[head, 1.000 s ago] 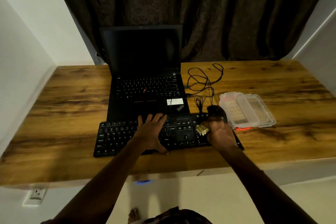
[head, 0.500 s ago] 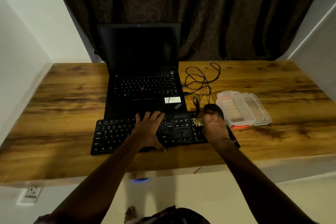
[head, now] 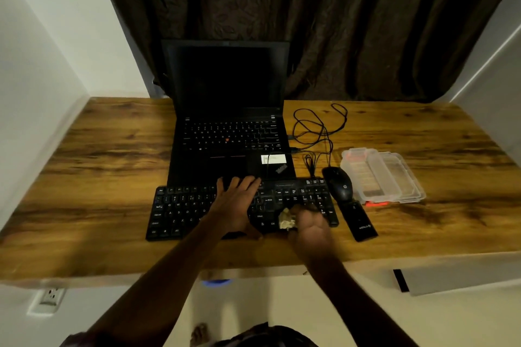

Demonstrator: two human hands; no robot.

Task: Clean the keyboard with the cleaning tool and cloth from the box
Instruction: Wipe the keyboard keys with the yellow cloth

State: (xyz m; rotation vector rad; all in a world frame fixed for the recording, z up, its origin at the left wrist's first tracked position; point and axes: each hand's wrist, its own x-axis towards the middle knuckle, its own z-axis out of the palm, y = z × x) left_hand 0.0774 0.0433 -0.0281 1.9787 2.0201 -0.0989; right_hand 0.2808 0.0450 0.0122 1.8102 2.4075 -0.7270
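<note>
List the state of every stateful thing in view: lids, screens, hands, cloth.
left hand: fingers straight, spread on the keyboard.
right hand: grips the cloth.
cloth: bunched, on the right-side keys.
keyboard: lying flat, both hands on it.
laptop: lid open, screen dark.
plastic box: open, lid laid flat.
mouse: not held, at the keyboard's right end.

Markings we can read

We make out a round "hp" logo on the mouse (head: pixel 339 187), white letters such as Q, W, A, S on the keyboard (head: pixel 180 211), and a slanted ThinkPad badge on the laptop (head: pixel 225 132); its white sticker (head: pixel 273 159) is illegible.
</note>
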